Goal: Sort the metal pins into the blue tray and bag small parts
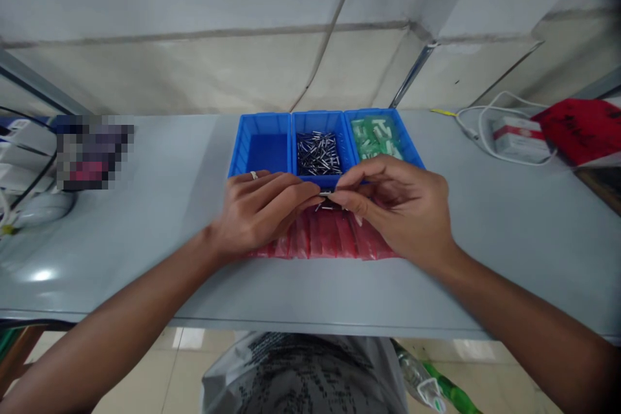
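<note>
While the left hand (259, 208) pinches one end of a small metal piece (325, 193) between thumb and forefinger, the right hand (410, 207) has its thumb and forefinger drawn together at the other end, its remaining fingers curled. The piece sits between the two sets of fingertips, just in front of the middle blue bin (321, 179), which holds a heap of metal pins (317, 152). Beneath the hands lies a row of red plastic packets (330, 236), with a few more pins near their far edge. The left blue bin (235, 149) and the right blue bin (411, 142) flank the middle one, the latter containing white pieces (381, 126) amid green plastic. Farther out on the grey table (495, 226), a white cable (480, 132) loops around a red-and-white box (521, 139) beside a red item (579, 129).
</note>
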Motion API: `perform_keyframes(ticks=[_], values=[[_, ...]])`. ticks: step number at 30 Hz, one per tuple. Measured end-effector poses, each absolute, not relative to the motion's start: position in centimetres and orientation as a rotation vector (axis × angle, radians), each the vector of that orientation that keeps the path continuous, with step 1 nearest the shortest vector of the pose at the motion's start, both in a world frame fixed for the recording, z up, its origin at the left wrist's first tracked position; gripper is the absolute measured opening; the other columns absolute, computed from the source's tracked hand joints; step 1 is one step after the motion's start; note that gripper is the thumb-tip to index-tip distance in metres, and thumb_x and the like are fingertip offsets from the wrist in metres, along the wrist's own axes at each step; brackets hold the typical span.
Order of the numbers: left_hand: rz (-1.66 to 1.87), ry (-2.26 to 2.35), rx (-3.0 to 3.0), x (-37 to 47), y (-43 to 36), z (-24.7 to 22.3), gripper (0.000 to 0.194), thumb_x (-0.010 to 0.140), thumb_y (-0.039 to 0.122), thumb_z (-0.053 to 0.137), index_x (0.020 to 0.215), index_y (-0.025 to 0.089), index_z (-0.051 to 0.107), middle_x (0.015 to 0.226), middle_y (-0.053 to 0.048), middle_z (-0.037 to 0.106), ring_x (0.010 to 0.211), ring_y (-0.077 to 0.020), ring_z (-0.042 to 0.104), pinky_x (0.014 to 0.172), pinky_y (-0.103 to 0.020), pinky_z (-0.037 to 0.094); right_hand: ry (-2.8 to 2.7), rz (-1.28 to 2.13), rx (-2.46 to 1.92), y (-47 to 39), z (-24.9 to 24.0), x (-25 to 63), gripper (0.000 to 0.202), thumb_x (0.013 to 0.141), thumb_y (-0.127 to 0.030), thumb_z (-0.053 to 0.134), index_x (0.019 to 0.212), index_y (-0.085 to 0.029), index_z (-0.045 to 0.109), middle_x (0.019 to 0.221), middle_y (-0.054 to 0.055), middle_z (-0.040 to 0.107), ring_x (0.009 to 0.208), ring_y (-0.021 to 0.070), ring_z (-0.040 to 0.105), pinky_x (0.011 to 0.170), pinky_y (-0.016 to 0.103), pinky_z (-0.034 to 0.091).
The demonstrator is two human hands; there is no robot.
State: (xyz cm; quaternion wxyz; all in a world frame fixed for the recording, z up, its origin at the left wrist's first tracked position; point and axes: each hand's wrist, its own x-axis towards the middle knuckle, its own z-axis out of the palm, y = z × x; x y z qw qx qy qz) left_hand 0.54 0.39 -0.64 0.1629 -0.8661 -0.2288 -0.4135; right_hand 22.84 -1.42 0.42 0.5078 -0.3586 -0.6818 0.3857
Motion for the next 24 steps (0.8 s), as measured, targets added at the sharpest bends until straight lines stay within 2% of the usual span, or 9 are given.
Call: perform_keyframes(ticks=[6, 11, 16, 18, 22, 24], values=[[-1.232, -0.723, -2.440, 0.63, 0.16, -0.17, 0.004, 0.096, 0.018, 0.063, 0.095, 0.015, 0.063, 0.076, 0.001, 0.073, 0.060, -0.0084, 0.065, 0.056, -0.023, 0.045, -1.527, 0.949, -0.786, -1.95, 0.76, 22.59, 0.019, 0.083, -0.012, 0.080, 0.093, -0.028, 0.079, 0.088, -0.001, 0.076, 0.063, 0.0120, 0.067, 0.049, 0.027, 0.057], [-1.246, -0.749, -2.422, 0.56, 0.11, -0.16, 0.015, 0.100, 0.021, 0.056, 0.087, 0.016, 0.061, 0.069, 0.002, 0.067, 0.055, -0.0082, 0.059, 0.052, -0.025, 0.039, -1.496, 0.933, -0.810, -2.11, 0.93, 22.51, 0.022, 0.082, -0.011, 0.080, 0.091, -0.030, 0.080, 0.087, -0.002, 0.077, 0.057, 0.0114, 0.066, 0.048, 0.027, 0.059], [-1.317, -0.768, -2.457, 0.48, 0.23, -0.58, 0.017, 0.097, 0.030, 0.066, 0.099, 0.014, 0.061, 0.078, 0.001, 0.073, 0.059, -0.0081, 0.064, 0.056, -0.023, 0.045, -1.471, 0.896, -0.850, -1.95, 0.91, 22.57, 0.015, 0.083, -0.016, 0.081, 0.090, -0.029, 0.079, 0.087, -0.002, 0.078, 0.053, 0.0107, 0.064, 0.045, 0.027, 0.058], [-1.337, -0.749, -2.449, 0.47, 0.30, -0.70, 0.019, 0.093, 0.028, 0.071, 0.101, 0.014, 0.060, 0.079, 0.002, 0.073, 0.060, -0.0079, 0.065, 0.057, -0.022, 0.046, -1.466, 0.895, -0.850, -1.91, 0.88, 22.59, 0.016, 0.083, -0.016, 0.081, 0.090, -0.030, 0.079, 0.087, -0.002, 0.078, 0.052, 0.0104, 0.063, 0.043, 0.026, 0.056], [-1.295, -0.704, -2.462, 0.46, 0.32, -0.55, 0.008, 0.097, 0.021, 0.063, 0.094, 0.015, 0.060, 0.074, 0.001, 0.071, 0.060, -0.0091, 0.065, 0.055, -0.023, 0.044, -1.481, 0.909, -0.828, -2.01, 0.84, 22.55, 0.017, 0.082, -0.014, 0.081, 0.090, -0.029, 0.080, 0.086, -0.002, 0.078, 0.052, 0.0093, 0.063, 0.044, 0.025, 0.056], [-1.256, -0.711, -2.471, 0.45, 0.27, -0.39, 0.014, 0.100, 0.022, 0.057, 0.089, 0.015, 0.060, 0.071, 0.001, 0.069, 0.058, -0.0090, 0.062, 0.054, -0.024, 0.043, -1.485, 0.907, -0.835, -2.10, 0.84, 22.51, 0.018, 0.082, -0.013, 0.082, 0.090, -0.029, 0.080, 0.086, -0.002, 0.078, 0.052, 0.0095, 0.063, 0.045, 0.026, 0.057]])
